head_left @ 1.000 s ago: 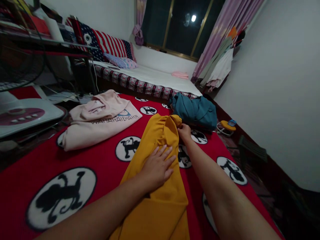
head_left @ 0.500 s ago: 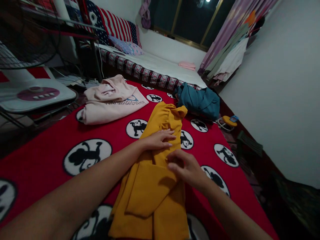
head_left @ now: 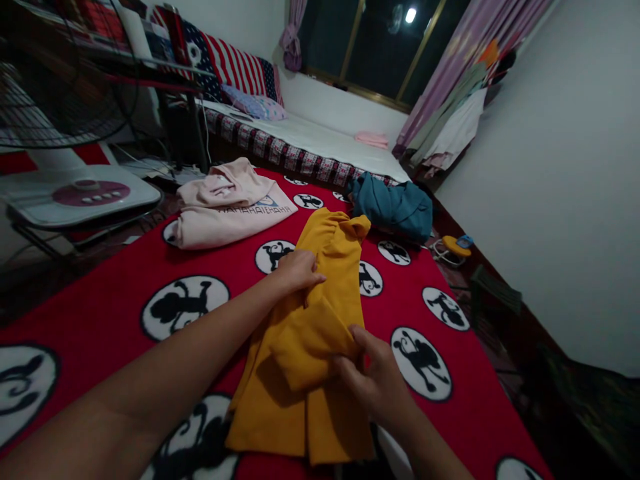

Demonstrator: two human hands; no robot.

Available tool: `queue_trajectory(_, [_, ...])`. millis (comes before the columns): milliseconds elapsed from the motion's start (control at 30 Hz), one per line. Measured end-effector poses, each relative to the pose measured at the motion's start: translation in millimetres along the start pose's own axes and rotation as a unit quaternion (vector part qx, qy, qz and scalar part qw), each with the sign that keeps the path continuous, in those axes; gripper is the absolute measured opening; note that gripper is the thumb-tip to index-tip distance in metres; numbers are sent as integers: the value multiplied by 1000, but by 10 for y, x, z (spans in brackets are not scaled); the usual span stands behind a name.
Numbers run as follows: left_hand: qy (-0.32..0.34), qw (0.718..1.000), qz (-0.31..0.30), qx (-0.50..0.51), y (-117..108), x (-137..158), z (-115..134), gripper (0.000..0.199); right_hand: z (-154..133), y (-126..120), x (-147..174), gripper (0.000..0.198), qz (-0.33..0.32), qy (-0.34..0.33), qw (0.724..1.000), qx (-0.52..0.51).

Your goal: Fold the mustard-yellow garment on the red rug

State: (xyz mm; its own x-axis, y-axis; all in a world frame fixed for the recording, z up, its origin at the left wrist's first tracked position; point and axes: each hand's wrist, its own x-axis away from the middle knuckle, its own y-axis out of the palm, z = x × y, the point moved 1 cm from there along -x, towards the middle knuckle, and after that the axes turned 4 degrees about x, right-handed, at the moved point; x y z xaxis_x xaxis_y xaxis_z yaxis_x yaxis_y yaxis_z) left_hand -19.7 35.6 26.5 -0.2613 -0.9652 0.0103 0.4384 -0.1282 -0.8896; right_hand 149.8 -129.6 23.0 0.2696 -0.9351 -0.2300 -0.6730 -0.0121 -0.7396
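Note:
A yellow long-sleeved top (head_left: 330,243) lies lengthwise before me, its body folded narrow and what looks like a sleeve (head_left: 310,347) turned across it. My left hand (head_left: 299,270) is closed at the top's left edge, fingers curled down and partly hidden. With thumb and fingers, my right hand (head_left: 376,373) pinches the right edge of the turned-over sleeve, which is lifted a little off the layers below. The top's gathered far end points toward the bed frame.
Beneath lies a red blanket (head_left: 200,373) with round monkey prints. A folded pink sweatshirt (head_left: 235,223) rests at far left, a bundled teal garment (head_left: 395,207) at far right. A fan (head_left: 85,190) stands left; a white wall (head_left: 550,200) bounds the right.
My left hand has gone from lying flat on the top to curling at its left edge. The right hand has closed on the sleeve and raised its edge.

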Motion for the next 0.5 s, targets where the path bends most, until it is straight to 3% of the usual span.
queue_trajectory(133, [41, 995, -5, 91, 10, -54, -48, 23, -26, 28, 59, 11, -16, -48, 999, 14])
queue_trajectory(200, [52, 989, 12, 134, -34, -88, -78, 25, -86, -11, 70, 7, 25, -97, 995, -13])
queue_trajectory(333, [50, 984, 86, 145, -150, -138, -154, 23, -186, -115, 114, 19, 88, -166, 980, -69])
queue_trajectory(500, [59, 994, 57, 77, -105, -141, -241, 23, -102, -62, 276, 29, -29, -264, 964, 26])
